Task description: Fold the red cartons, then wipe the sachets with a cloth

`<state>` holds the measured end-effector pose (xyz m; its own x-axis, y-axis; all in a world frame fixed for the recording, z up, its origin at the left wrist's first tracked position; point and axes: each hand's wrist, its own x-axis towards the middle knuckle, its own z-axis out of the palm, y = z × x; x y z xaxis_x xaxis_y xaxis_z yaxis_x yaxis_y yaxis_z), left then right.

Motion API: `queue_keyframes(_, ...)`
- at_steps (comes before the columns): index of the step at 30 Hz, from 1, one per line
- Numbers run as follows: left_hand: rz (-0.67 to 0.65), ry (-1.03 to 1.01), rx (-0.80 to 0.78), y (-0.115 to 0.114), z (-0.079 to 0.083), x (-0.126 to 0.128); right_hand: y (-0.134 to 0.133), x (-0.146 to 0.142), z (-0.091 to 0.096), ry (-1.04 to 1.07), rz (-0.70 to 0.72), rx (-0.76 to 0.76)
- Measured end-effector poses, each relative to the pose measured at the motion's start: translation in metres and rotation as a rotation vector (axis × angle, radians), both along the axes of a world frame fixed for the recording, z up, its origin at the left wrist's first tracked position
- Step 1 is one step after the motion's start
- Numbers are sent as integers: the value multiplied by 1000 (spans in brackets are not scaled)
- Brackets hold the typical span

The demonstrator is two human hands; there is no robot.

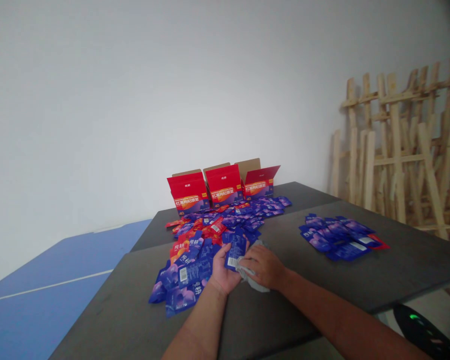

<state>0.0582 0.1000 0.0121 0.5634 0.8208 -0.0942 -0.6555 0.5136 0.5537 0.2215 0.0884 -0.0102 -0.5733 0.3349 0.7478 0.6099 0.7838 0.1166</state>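
My left hand [223, 272] is closed on a blue pouch [236, 250], its barcode side turned up towards me. A crumpled grey cloth [260, 286] is bunched in my right hand [264, 264], which presses it against the pouch's lower right edge. Left of and beyond my hands spreads a loose heap of blue pouches [195, 272] and red pouches [180, 245]. On the right side of the table lies a separate pile of blue pouches [335, 235], with a bit of red pouch [380, 243] showing at its edge.
Three red cartons with raised flaps, a left carton [189, 197], a middle carton [225, 187] and a right carton [260, 185], stand behind the heap on the dark table [135, 295]. A blue table [60, 270] is at left. Wooden frames [397, 145] lean against the wall at right.
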Motion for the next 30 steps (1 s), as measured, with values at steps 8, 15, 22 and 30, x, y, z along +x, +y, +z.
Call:
queue_keyframes(8, 28, 74, -38, -4, -1, 3, 13, 20, 3, 90, -219, -70)
queue_keyframes(15, -38, 181, -130, -7, 1, -3, 21, 32, 1, 120, -344, -113)
queue_keyframes(22, -293, 54, -59, -9, 5, -9, 30, 49, 0, 259, -486, -241)
queue_keyframes(30, 153, -85, -88, 6, 1, -6, 29, 39, -3, 367, -334, -193)
